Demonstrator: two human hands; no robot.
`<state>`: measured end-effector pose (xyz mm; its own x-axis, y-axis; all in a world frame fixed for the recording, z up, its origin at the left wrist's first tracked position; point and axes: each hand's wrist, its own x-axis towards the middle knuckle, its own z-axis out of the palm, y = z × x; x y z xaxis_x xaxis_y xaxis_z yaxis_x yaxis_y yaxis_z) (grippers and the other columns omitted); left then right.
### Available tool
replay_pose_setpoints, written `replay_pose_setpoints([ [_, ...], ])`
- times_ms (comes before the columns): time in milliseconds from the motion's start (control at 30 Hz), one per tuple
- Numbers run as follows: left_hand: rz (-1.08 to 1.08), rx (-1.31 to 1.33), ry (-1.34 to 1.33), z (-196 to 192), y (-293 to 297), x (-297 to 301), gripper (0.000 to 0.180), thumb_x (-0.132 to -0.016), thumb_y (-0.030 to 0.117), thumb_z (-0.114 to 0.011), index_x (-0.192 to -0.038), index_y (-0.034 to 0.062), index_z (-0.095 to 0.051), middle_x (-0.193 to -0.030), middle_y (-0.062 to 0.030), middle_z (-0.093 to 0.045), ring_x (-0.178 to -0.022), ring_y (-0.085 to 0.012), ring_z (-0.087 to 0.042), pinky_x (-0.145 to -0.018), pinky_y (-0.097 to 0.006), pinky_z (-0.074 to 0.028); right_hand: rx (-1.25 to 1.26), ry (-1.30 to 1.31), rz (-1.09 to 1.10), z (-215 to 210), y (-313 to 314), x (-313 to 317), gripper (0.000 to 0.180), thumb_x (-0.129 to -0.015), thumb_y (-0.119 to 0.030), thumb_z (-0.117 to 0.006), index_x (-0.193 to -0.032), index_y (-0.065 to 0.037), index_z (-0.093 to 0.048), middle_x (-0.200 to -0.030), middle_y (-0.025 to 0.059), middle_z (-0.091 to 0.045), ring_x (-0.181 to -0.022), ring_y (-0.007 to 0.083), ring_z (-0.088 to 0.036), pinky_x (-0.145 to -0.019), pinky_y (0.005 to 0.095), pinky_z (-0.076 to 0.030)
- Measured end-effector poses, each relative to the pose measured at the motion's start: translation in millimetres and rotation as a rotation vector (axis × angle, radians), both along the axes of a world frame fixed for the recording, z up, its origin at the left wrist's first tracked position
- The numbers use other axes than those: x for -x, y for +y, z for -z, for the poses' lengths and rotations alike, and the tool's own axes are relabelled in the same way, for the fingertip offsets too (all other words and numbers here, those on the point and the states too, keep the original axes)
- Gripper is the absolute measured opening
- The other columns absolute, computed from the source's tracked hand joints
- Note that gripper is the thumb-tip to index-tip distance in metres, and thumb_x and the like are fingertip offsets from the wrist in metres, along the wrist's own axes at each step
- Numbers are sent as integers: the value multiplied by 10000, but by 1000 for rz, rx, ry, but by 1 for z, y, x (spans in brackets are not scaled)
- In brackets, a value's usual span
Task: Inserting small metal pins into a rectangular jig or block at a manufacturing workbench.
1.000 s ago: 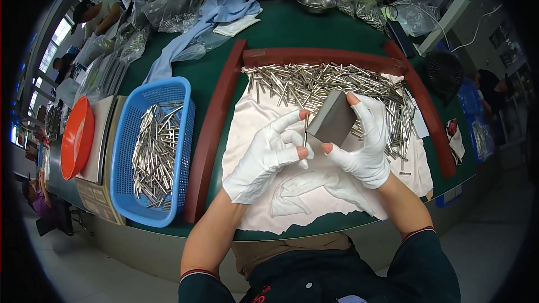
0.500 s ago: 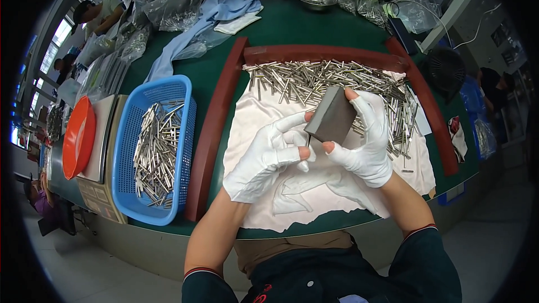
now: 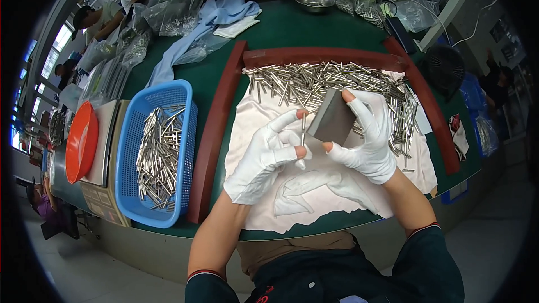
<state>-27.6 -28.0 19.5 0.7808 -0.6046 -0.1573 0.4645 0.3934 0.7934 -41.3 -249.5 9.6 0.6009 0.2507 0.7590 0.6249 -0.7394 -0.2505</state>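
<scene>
Holding one metal rod roughly upright, the left hand has thumb and one finger set apart along its length, the other fingers loosely curled. The right hand is spread wide, gripping a grey block by its edges. The block lies at two o'clock from the left hand, just beside the rod; contact could not be confirmed.

Taking the centre of the pink cloth as the dial, a heap of loose rods runs from eleven to three o'clock within the brown frame. A blue basket at nine o'clock, outside the frame, holds another large batch.

Assessment: work appears partway, with one rod in hand and many outstanding. Which batch is finished cannot be established; surface condition is too small to judge.
</scene>
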Motion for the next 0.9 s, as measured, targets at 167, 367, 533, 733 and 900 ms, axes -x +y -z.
replay_pose_setpoints([
  [167, -22, -54, -43, 1, -2, 1, 797, -733, 109, -784, -1408, -11, -378, -797, -30, -609, -734, -114, -606, -646, -213, -471, -96, -38, 88, 3, -8, -1, 820, -636, -356, -805, -1311, -20, -482, -1133, 133, -541, -956, 288, -525, -836, 389, -429],
  [367, -7, -4, -24, 7, 2, 0, 713, -787, 52, -737, -1400, -13, -378, -824, -53, -637, -796, -132, -630, -717, -262, -532, -87, -43, 50, 3, 5, 6, 846, -645, -337, -826, -1337, -18, -458, -1195, 146, -524, -1004, 289, -508, -853, 392, -422],
  [533, 20, 12, -11, 4, 0, -1, 714, -795, 55, -734, -1407, -10, -373, -915, -106, -658, -810, -138, -635, -715, -275, -541, -34, -104, 25, 8, 10, 2, 883, -627, -355, -832, -1349, -26, -445, -1199, 150, -532, -968, 293, -529, -812, 402, -424],
  [733, -1, -17, -12, 10, 0, -4, 753, -749, 50, -763, -1385, -59, -375, -899, -86, -653, -739, -136, -633, -644, -239, -529, -75, -235, 43, 4, 11, 1, 846, -639, -387, -798, -1333, -44, -457, -1128, 150, -558, -838, 289, -554, -689, 412, -443],
  [900, -59, -64, 0, 6, -10, 10, 793, -698, 108, -834, -1343, -61, -404, -952, -85, -649, -706, -116, -616, -571, -198, -496, -122, -167, -1, 6, 18, 4, 814, -642, -418, -767, -1299, -32, -482, -1142, 143, -527, -883, 287, -536, -721, 414, -429],
])
